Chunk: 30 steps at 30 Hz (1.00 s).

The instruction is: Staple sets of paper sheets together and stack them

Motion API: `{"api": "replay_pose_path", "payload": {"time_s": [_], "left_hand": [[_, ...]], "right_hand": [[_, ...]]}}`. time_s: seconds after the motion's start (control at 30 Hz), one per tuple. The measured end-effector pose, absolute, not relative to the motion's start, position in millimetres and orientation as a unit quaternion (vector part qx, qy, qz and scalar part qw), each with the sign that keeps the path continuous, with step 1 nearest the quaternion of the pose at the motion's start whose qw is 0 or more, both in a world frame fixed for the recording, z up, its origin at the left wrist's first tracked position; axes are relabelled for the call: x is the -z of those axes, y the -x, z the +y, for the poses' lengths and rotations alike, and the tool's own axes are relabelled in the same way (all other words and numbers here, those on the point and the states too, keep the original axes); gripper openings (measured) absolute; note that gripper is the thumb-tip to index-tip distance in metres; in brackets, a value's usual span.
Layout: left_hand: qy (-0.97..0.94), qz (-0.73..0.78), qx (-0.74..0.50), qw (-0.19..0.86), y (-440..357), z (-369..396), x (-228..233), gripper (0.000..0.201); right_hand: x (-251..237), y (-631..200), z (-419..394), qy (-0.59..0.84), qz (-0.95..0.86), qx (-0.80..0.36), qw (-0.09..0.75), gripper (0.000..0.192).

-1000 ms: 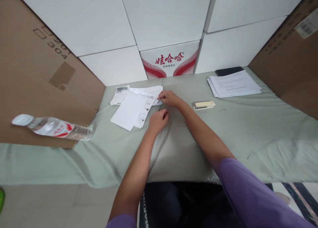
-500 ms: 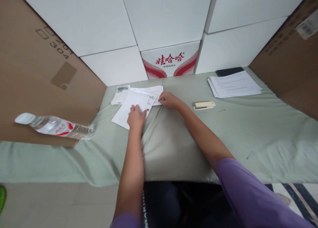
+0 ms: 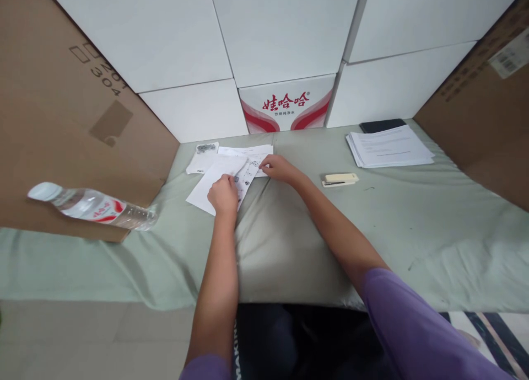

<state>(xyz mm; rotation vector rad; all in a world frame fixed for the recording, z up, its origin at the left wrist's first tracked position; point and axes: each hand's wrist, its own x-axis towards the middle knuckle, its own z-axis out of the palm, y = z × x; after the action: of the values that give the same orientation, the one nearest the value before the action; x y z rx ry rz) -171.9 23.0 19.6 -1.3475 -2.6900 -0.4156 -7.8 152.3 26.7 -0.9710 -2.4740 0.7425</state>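
Observation:
My left hand (image 3: 223, 194) is closed on the edge of a white paper sheet (image 3: 202, 193), whose right side is raised and folded back over to the left. Beneath it shows a printed sheet (image 3: 249, 177) with small black drawings. My right hand (image 3: 279, 168) has its fingertips pinched together at that sheet's upper right corner; what is between them is too small to make out. Another printed paper (image 3: 264, 150) lies behind, flat on the cloth. At its left rests a white packet (image 3: 201, 160) with small dark pieces on top.
A cream stapler (image 3: 340, 179) lies right of my hands. Farther right are a paper stack (image 3: 390, 146) and a black flat object (image 3: 382, 126). A water bottle (image 3: 99, 208) is at left. Cardboard boxes (image 3: 78, 115) and white boxes (image 3: 285, 27) wall the cloth-covered surface (image 3: 297, 242).
My left hand was spread flat on the top sheet and has curled, lifting the sheet's right edge and baring more print below. My right hand has shifted slightly left to the printed sheet's corner.

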Motion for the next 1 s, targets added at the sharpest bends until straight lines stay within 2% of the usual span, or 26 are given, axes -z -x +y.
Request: {"api": "replay_pose_path", "payload": {"time_s": [0.17, 0.33, 0.8, 0.9, 1.0], "left_hand": [[0.448, -0.878, 0.160, 0.042, 169, 21, -26, 0.039], [0.444, -0.877, 0.177, 0.038, 167, 18, -28, 0.046], [0.450, -0.863, 0.225, 0.047, 165, 13, -32, 0.035], [0.482, -0.843, 0.226, 0.082, 162, 14, -31, 0.032], [0.507, -0.824, 0.225, 0.113, 150, 14, -31, 0.032]], "right_hand": [[-38, 11, 139, 0.333, -0.873, -0.304, 0.184, 0.031], [-35, 15, 127, 0.323, -0.860, -0.353, 0.176, 0.027], [-27, 21, 115, 0.324, -0.852, -0.372, 0.172, 0.023], [-28, 21, 115, 0.344, -0.811, -0.440, 0.174, 0.025], [-31, 23, 111, 0.353, -0.721, -0.564, 0.195, 0.031]]}}
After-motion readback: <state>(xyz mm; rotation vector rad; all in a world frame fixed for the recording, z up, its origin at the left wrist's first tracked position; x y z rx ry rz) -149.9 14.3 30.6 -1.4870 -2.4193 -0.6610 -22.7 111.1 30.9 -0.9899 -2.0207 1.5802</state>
